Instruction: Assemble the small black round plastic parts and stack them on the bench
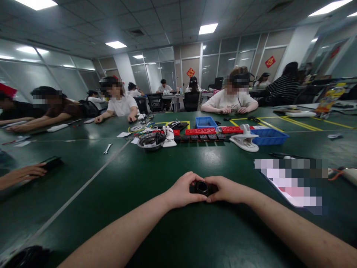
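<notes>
A small black round part with a ring-shaped rim (202,187) sits between my two hands, low over the green table (156,169); its exact kind cannot be made out. My left hand (182,190) curls around its left side, thumb in front and index finger behind. From the other side my right hand (227,189) closes on it, with the thumb meeting the left thumb at the front. The fingers hide most of its sides and underside.
Ahead lie a metal bowl (150,142), a red-and-black power strip (201,134), a white clip stand (245,139) and a blue tray (269,137). A wrench (107,149) lies left. A co-worker's hand (25,174) touches a dark object at far left. Several people sit around.
</notes>
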The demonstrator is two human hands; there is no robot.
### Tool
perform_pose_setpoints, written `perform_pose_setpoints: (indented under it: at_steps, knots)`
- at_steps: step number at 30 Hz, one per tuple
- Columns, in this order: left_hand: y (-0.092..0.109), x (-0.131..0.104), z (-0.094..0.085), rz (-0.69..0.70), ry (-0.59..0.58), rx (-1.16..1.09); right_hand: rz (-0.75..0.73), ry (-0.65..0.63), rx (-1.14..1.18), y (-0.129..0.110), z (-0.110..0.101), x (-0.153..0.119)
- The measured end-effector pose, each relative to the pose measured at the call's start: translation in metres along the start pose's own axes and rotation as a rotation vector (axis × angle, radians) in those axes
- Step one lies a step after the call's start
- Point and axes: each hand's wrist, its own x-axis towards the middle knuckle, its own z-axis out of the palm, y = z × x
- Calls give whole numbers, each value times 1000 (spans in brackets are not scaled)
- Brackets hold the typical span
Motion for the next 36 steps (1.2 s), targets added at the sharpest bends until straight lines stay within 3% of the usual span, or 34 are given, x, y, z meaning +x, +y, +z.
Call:
perform_pose_setpoints:
  at_steps: [36]
  knots:
    - [2,-1,2,-28,14,-5,48,28,-70,9,2,3]
